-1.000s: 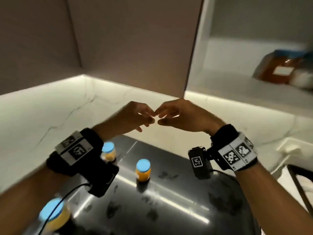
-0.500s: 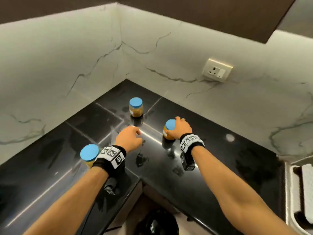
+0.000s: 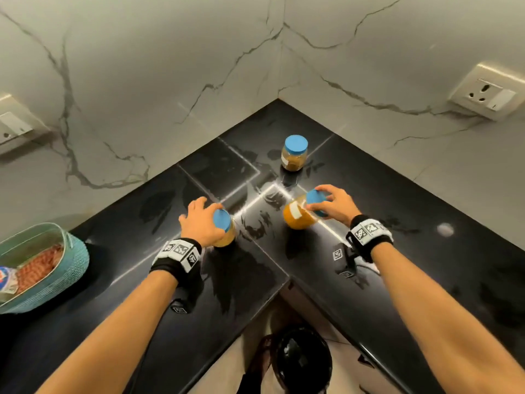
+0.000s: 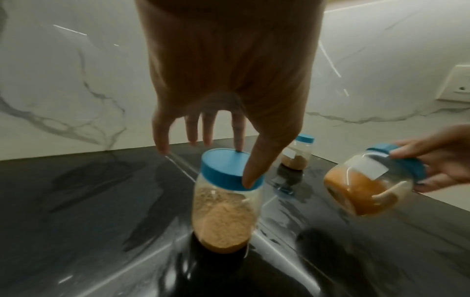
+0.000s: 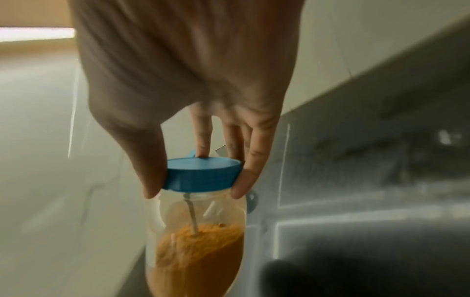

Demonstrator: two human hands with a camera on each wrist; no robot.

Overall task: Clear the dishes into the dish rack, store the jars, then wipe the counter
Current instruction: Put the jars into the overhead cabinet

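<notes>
Black, glossy, L-shaped table (image 3: pixel 397 223) wrapped into a corner of white veined marble wall (image 3: pixel 142 66), streaked with wet smears. Wall sockets at 2 o'clock (image 3: pixel 484 95) and 9 o'clock (image 3: pixel 17 126). Teal woven basket (image 3: pixel 71 260) at 8 o'clock on the table's left edge, packets inside. Three blue-lidded jars in the middle of the table. Left hand (image 3: pixel 203 223) just left of centre, over the pale-powder jar (image 4: pixel 226 203): thumb pressed against the lid's rim, forefinger touching its far edge, other fingers spread off the lid; jar upright, base on the table. Right hand (image 3: pixel 333 206) just right of centre, thumb and fingers clamped round the lid of the orange-powder jar (image 3: pixel 298 218); jar tilted with its base toward the left hand, apparently clear of the table, white label upward, small spoon standing in the powder. Third jar (image 3: pixel 295 153) at 12 o'clock, upright, untouched, nearer the corner, well apart from both hands, brownish powder within. Small pale spot (image 3: pixel 445 229) at 3 o'clock on the table.
</notes>
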